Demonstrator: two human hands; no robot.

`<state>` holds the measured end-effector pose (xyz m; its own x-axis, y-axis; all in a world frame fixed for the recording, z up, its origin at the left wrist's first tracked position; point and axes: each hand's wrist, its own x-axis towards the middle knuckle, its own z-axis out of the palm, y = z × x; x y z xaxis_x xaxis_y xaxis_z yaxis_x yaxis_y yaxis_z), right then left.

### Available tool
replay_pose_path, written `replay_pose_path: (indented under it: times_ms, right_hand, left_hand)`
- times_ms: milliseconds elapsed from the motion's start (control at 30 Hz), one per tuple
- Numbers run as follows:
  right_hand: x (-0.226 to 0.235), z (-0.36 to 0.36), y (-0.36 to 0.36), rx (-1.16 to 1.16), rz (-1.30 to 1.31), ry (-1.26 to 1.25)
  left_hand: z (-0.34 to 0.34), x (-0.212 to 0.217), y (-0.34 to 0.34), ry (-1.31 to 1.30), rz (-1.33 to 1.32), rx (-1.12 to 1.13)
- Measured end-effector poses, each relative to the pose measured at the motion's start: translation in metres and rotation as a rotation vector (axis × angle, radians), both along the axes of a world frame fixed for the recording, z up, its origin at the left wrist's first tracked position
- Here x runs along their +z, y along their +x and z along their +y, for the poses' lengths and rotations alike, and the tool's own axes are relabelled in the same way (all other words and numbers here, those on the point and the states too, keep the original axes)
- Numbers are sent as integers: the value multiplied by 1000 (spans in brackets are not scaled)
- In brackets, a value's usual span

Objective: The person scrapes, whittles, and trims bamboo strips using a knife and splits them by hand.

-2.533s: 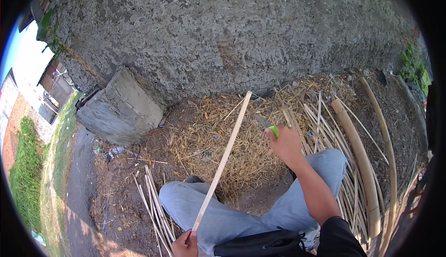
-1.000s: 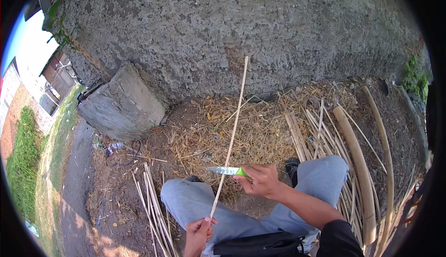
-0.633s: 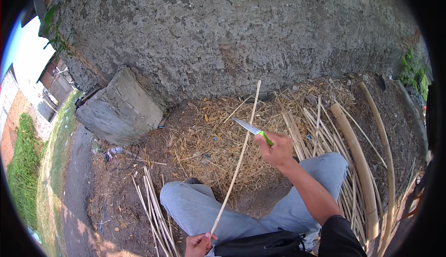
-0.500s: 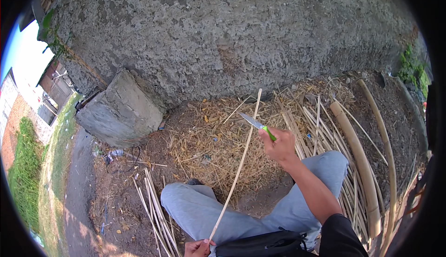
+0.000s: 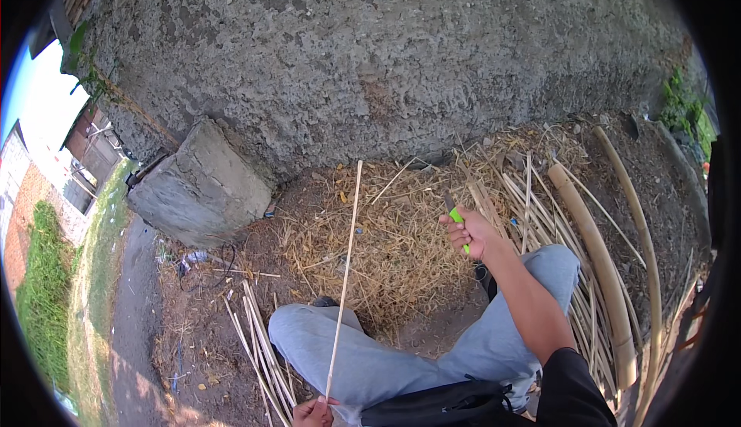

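Observation:
A thin pale bamboo strip point(image 5: 346, 272) slants up from the lower edge, its far end over the straw-like shavings. My left hand point(image 5: 315, 412) pinches the strip's near end beside my left thigh, partly cut off by the lower edge. Out over the shavings, my right hand point(image 5: 472, 233) is wrapped round a knife point(image 5: 455, 215) with a bright green handle. Its dark-looking blade points up and away, apart from the strip.
Shavings point(image 5: 386, 249) cover the soil between my bent legs. Many split strips point(image 5: 590, 303) lie on the right beside thick bamboo poles point(image 5: 590, 265). Another bundle of strips point(image 5: 258, 350) lies on the left. A concrete block point(image 5: 202, 188) stands against the rough wall point(image 5: 370, 64).
The knife has come off the strip and moved right and nearer, its blade turning more upright. The strip's far end has swung left, and my left hand has shifted slightly left.

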<state>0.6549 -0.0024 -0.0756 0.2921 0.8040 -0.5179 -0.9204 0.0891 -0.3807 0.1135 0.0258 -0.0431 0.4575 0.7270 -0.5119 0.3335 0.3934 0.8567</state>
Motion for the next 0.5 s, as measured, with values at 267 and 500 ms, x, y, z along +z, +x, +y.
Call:
replay_pose_path:
  times_ms: [267, 500]
  right_hand:
    - [-8, 17, -59, 308, -648, -292]
    - [20, 2, -83, 52, -1857, -571]
  left_hand:
    - [0, 6, 27, 112, 56, 9]
    - [-4, 26, 59, 341, 152, -111]
